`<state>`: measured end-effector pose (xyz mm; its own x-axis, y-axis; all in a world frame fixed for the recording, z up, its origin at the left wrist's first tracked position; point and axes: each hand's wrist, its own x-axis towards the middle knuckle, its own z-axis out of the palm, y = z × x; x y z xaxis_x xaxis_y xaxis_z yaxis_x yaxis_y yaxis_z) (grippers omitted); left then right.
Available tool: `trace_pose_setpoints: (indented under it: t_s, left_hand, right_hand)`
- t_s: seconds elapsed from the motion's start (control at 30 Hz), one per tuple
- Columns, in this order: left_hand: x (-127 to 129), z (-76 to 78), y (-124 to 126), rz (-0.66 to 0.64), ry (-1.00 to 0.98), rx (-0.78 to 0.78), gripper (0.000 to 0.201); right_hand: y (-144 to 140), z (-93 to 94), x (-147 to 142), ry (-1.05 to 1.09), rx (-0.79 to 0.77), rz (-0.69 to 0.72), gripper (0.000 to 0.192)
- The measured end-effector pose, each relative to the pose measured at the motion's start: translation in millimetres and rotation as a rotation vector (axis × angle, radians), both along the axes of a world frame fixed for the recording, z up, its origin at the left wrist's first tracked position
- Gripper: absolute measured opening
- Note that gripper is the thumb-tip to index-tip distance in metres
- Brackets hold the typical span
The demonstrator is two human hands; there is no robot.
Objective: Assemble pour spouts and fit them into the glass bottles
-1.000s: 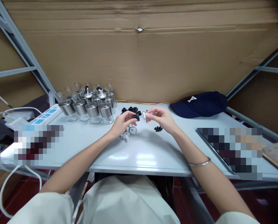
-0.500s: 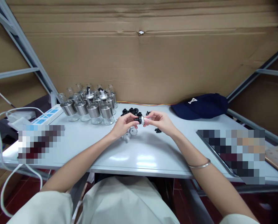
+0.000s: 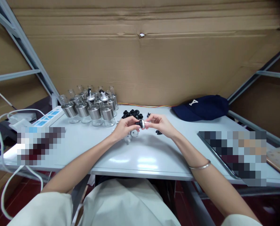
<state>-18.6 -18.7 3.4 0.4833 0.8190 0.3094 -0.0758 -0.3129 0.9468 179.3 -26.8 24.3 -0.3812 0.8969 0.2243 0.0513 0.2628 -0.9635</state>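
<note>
A small cap is pinched between the fingertips of the left hand and the right hand, above the middle of the counter. Loose silver caps lie just below the hands; glass jars are grouped toward the far left edge.

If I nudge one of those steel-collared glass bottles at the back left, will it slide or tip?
The glass bottles look tall and narrow with a metal collar up high, so a high push would probably tip one. Packed closely, it may knock its neighbours. The glossy table suggests a low push slides it.
</note>
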Motion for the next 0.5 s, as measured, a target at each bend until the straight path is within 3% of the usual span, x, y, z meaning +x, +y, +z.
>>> trace_pose_setpoints:
  t_s: [0.17, 0.37, 0.5]
  left_hand:
    - [-1.9, -3.4, 1.9, 0.084, 0.168, 0.119, 0.020]
    - [-0.6, -1.8, 1.6, 0.324, 0.344, 0.356, 0.021]
    - [-0.8, -3.2, -1.3, 0.385, 0.411, 0.442, 0.025]
  right_hand:
    - [5.3, -4.5, 0.8, -0.043, -0.012, 0.036, 0.030]
    - [8.8, -5.0, -0.8, -0.244, 0.334, -0.276, 0.027]
    - [2.4, -4.4, -4.3, -0.206, 0.073, -0.006, 0.036]
